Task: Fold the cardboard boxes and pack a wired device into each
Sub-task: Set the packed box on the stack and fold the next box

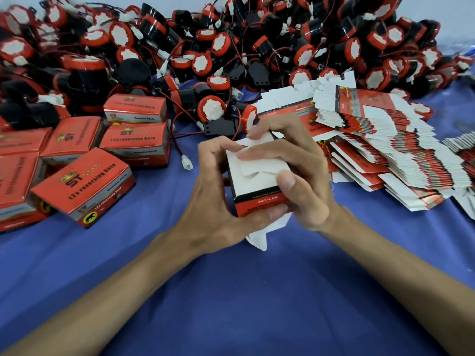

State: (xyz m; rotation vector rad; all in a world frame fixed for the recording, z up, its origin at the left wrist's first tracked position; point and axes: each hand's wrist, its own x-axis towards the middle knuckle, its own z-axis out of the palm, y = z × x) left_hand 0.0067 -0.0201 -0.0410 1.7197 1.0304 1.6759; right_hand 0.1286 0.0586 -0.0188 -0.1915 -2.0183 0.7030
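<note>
Two bare forearms reach over the blue cloth [244, 291] that covers the desk and meet at a half-folded cardboard box [257, 186], which is held just above the cloth. The left hand [218, 194] grips the box's left side, its fingers [213, 150] curled over the top edge and the thumb under the near corner. The right hand [300, 176] holds the right side, its fingers pressing the white end flaps flat and the thumb on the near edge. A loose white flap [259, 235] hangs below the box. Left of the box lie closed boxes [84, 186], red and printed. Right of it spreads a slumped stack of flat boxes [385, 155]. Behind the box rises a heap of wired devices [231, 47], black and red with white faces; one device [216, 109] lies just behind the box, and a white connector [186, 163] rests on the cloth to the box's left.
</note>
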